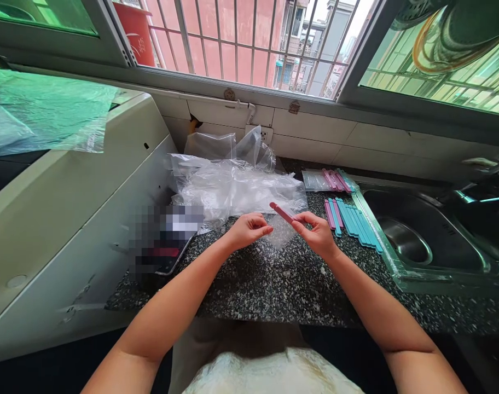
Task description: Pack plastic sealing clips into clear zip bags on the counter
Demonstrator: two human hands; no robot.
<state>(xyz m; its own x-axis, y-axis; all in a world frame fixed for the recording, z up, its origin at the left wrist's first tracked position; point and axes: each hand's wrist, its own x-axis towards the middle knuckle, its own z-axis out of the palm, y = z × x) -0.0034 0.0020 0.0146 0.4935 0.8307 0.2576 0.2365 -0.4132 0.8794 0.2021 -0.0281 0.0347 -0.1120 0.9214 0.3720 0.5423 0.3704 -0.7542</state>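
My right hand [318, 235] pinches a slim pink plastic bag clip [281, 211] between thumb and fingers, its far end pointing up and left. Just left of it, my left hand [249, 231] is closed with curled fingers; whatever it may hold is hidden. Between and below the hands is a small clear plastic bag [279, 232]. To the right of my right hand, several turquoise clips [358, 224] lie side by side with a few pink clips [330, 214]. Behind them, more pink clips [335, 179] and turquoise ones rest by a clear packet [315, 180].
A heap of clear plastic bags [237, 189] covers the back of the speckled counter [270, 295]. A blurred-out device [167, 241] stands at left beside a pale appliance [122, 164]. At right is a metal sink [430, 230]. A barred window [249, 44] runs behind.
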